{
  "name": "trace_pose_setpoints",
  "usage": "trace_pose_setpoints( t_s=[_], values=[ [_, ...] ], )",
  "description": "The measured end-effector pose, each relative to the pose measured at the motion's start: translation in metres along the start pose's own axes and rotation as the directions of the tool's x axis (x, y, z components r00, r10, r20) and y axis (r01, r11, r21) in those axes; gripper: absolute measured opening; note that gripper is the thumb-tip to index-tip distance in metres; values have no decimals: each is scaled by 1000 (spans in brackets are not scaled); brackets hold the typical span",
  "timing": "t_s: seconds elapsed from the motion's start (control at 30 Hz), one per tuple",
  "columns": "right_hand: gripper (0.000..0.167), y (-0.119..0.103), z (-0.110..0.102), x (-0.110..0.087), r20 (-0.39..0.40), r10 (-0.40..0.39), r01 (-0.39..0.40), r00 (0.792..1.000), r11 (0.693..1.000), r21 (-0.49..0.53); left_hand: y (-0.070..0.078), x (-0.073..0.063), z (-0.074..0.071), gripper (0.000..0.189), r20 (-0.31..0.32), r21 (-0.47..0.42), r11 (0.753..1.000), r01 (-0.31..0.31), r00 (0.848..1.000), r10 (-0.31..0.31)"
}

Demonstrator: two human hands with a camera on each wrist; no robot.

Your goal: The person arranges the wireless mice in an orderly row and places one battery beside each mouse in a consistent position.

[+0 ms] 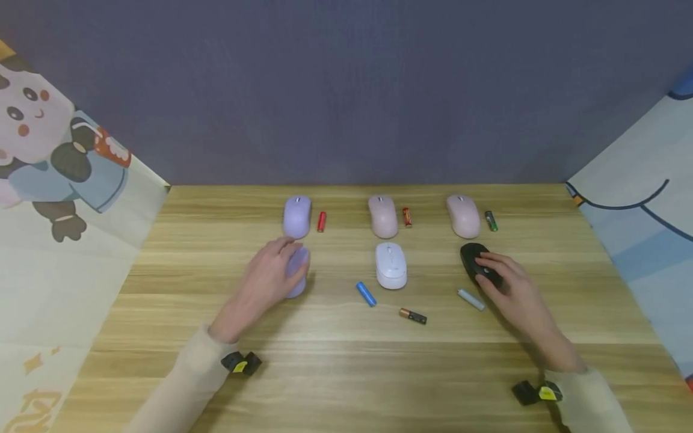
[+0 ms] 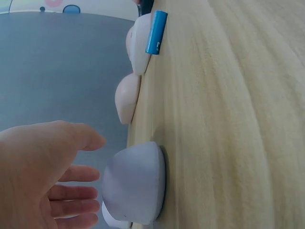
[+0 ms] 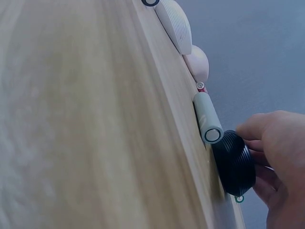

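Note:
My left hand (image 1: 271, 273) reaches over a purple mouse (image 1: 295, 287), fingers extended and overlapping its upper part. The left wrist view shows the thumb apart from the fingers beside the mouse (image 2: 131, 183), with no grip around it. On the right, my right hand (image 1: 511, 288) holds a black mouse (image 1: 472, 255) on the tabletop. Its thumb lies at the near left edge and its fingers bend over the top. In the right wrist view the fingertips are partly hidden behind the black mouse (image 3: 233, 164). A pale grey battery (image 1: 471, 299) lies close to the right thumb.
A white mouse (image 1: 391, 266) sits between the hands, with a blue battery (image 1: 366, 294) and a black-and-copper battery (image 1: 413, 316) nearer. Behind, a purple mouse (image 1: 297, 218) and two pink mice (image 1: 383, 218) stand in a row, each beside a battery. A dark panel (image 1: 357, 96) bounds the table.

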State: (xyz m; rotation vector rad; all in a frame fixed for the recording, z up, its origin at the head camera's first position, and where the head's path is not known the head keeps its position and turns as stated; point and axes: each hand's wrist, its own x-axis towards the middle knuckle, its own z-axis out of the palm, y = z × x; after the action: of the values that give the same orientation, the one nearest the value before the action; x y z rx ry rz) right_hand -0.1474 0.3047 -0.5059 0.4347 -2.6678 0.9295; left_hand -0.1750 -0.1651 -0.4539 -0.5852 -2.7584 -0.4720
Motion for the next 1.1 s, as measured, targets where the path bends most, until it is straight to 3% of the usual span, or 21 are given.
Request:
trace_pose_setpoints(
  t_s=[0.27,0.53,1.1],
  values=[
    [34,0,1,-1,-4,-2,2,1000,1000,-3,-2,-5,1,41,17,-23,1000,2,1000,-1],
    [35,0,-1,0,13,-5,5,1000,1000,13,-3,-9,2,44,73,-36,999,-5,997,7],
    [31,-3,-5,-1,23,-35,35,999,999,26,-1,-11,0,41,100,-19,1000,-18,995,20]
  ],
)
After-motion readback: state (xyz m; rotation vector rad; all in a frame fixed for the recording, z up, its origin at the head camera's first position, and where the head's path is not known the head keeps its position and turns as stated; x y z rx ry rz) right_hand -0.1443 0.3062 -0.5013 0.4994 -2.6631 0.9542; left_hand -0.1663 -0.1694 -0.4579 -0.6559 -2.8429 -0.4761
